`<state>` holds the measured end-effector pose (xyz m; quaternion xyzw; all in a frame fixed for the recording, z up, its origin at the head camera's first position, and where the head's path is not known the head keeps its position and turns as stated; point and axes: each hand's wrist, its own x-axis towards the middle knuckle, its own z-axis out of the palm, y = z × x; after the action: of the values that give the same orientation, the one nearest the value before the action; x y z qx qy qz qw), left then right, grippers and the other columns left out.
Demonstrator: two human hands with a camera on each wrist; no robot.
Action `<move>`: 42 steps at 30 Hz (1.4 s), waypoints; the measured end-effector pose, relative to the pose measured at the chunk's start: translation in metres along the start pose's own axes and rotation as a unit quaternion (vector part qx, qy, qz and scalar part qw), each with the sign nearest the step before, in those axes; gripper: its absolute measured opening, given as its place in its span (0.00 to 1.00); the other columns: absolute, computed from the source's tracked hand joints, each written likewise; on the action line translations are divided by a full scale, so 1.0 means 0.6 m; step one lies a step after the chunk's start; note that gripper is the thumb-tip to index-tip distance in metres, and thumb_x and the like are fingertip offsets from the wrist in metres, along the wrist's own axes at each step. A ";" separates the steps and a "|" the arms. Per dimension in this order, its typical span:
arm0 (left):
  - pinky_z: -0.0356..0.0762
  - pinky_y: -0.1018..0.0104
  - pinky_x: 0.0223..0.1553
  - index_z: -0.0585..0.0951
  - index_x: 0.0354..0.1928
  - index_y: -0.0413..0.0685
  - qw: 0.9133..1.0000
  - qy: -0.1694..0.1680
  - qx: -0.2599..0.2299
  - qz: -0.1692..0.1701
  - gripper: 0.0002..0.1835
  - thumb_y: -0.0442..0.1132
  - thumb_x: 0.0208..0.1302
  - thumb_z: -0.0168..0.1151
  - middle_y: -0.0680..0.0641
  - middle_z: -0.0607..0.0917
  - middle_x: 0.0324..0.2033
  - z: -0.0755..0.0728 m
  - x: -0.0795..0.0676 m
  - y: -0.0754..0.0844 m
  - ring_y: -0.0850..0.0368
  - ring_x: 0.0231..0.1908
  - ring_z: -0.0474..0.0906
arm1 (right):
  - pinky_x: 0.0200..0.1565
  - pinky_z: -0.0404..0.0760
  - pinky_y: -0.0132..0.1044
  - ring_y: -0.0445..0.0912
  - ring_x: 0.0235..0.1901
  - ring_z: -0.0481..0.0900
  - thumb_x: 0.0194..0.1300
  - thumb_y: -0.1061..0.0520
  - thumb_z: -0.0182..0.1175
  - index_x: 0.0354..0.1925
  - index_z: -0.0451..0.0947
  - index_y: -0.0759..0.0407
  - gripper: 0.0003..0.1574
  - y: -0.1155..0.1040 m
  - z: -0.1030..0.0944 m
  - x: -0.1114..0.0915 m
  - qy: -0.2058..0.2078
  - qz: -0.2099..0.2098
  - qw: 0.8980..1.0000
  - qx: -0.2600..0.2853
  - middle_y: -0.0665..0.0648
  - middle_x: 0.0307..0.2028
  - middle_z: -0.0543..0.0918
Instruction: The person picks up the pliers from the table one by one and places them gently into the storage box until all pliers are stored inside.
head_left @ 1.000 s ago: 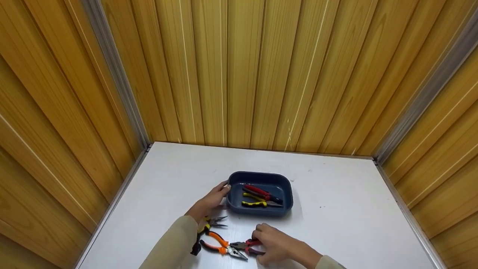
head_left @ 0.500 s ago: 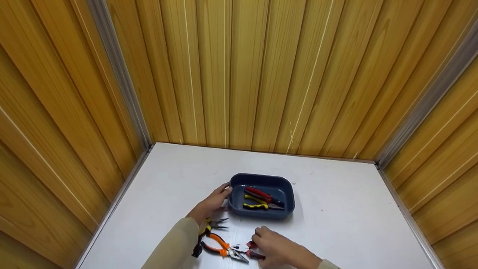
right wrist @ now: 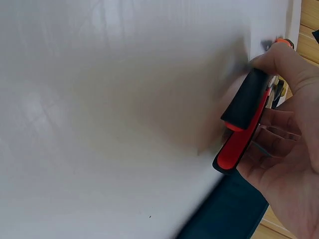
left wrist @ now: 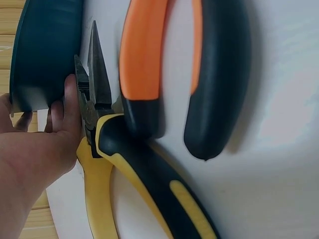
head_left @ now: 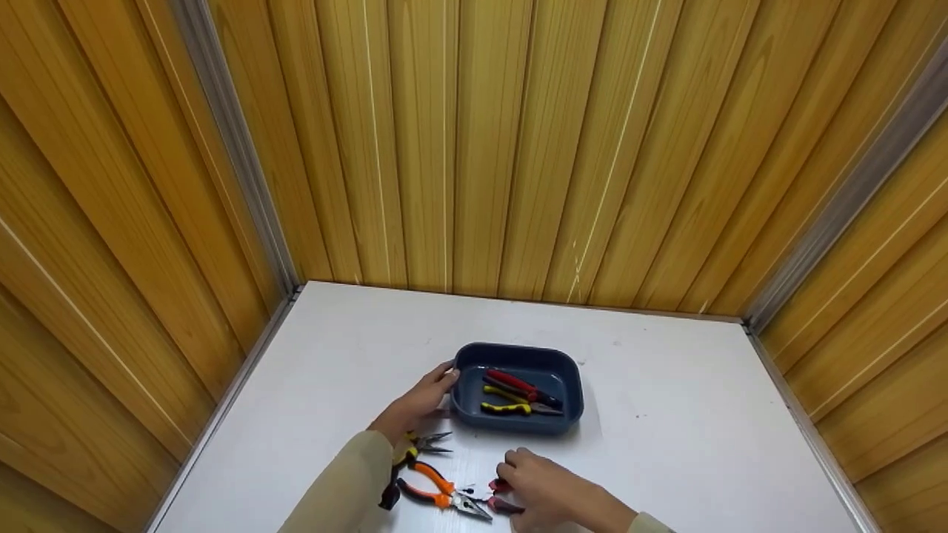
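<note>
A dark blue rectangular tray [head_left: 517, 426] stands on the white table. My left hand [head_left: 418, 400] holds its left side. Inside lie pliers with red handles [head_left: 509, 380] and pliers with yellow handles [head_left: 507, 408]. Nearer to me, my right hand [head_left: 548, 485] grips red-and-black pliers [head_left: 505, 505] by the handles; in the right wrist view, the thumb and fingers are on either side of these handles [right wrist: 244, 119]. To their left lie orange-and-black pliers [head_left: 442, 497] with spread handles. Yellow-and-black long-nose pliers [head_left: 429, 442] lie by my left wrist, partly hidden by the sleeve.
Wood-look panels [head_left: 481, 148] wall the table [head_left: 666, 414] at the back and both sides. Grey metal strips [head_left: 244, 163] run up the corners. The tray stands near the middle of the table.
My right hand has turned the red-and-black pliers slightly; their jaws, plain a second ago, now hardly show. The left hand stays at the tray. The whole view shifted slightly.
</note>
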<state>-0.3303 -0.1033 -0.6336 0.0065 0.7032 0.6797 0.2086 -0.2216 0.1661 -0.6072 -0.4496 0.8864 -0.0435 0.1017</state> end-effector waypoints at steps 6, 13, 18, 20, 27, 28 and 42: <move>0.84 0.50 0.51 0.57 0.85 0.51 1.000 0.001 0.001 -0.001 0.34 0.54 0.86 0.48 0.35 0.67 0.76 0.000 0.001 -0.004 0.40 0.73 0.66 | 0.43 0.79 0.33 0.36 0.36 0.70 0.50 0.45 0.76 0.48 0.80 0.50 0.27 0.007 -0.007 0.004 -0.011 0.016 0.999 0.029 0.42 0.38 0.74; 0.84 0.48 0.52 0.57 0.85 0.50 1.000 0.004 0.008 0.004 0.34 0.54 0.86 0.48 0.34 0.66 0.77 -0.002 0.001 -0.002 0.38 0.74 0.65 | 0.47 0.81 0.33 0.36 0.41 0.74 0.52 0.52 0.75 0.52 0.83 0.54 0.27 0.018 -0.009 0.003 0.046 -0.015 0.998 0.038 0.44 0.43 0.78; 0.83 0.46 0.54 0.57 0.85 0.51 1.000 0.006 0.006 0.005 0.34 0.54 0.86 0.49 0.35 0.67 0.76 0.000 0.002 -0.001 0.39 0.73 0.66 | 0.49 0.82 0.36 0.40 0.46 0.76 0.51 0.57 0.74 0.53 0.83 0.55 0.28 0.021 -0.011 -0.001 0.099 -0.035 0.993 0.046 0.47 0.47 0.80; 0.83 0.46 0.55 0.57 0.85 0.51 1.000 0.005 0.005 0.005 0.34 0.55 0.86 0.49 0.35 0.67 0.76 -0.001 0.002 -0.002 0.38 0.73 0.65 | 0.50 0.82 0.36 0.40 0.47 0.75 0.52 0.57 0.75 0.53 0.84 0.55 0.27 0.021 -0.014 -0.001 0.107 -0.033 0.992 0.056 0.47 0.48 0.81; 0.82 0.44 0.56 0.55 0.85 0.50 1.000 -0.001 0.004 0.006 0.34 0.54 0.86 0.47 0.34 0.64 0.78 -0.001 -0.001 -0.004 0.37 0.75 0.63 | 0.55 0.81 0.39 0.43 0.52 0.77 0.58 0.55 0.76 0.57 0.82 0.57 0.29 0.027 -0.026 -0.004 0.133 -0.038 0.988 0.067 0.49 0.52 0.81; 0.82 0.43 0.56 0.55 0.85 0.50 1.000 -0.003 0.004 0.008 0.34 0.54 0.86 0.47 0.34 0.64 0.78 -0.001 0.000 -0.003 0.36 0.76 0.63 | 0.56 0.81 0.40 0.43 0.53 0.77 0.59 0.55 0.76 0.58 0.82 0.57 0.29 0.028 -0.029 -0.005 0.134 -0.032 0.988 0.071 0.49 0.53 0.81; 0.81 0.45 0.56 0.57 0.85 0.52 1.000 0.001 0.004 -0.003 0.33 0.54 0.86 0.48 0.35 0.65 0.78 0.000 -0.003 0.000 0.38 0.76 0.63 | 0.63 0.79 0.45 0.45 0.59 0.76 0.60 0.54 0.77 0.63 0.80 0.54 0.33 0.039 -0.054 -0.010 0.120 0.033 0.988 0.095 0.49 0.59 0.78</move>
<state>-0.3286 -0.1039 -0.6328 0.0051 0.7060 0.6764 0.2098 -0.2435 0.1840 -0.5788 -0.3999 0.8984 -0.1775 0.0377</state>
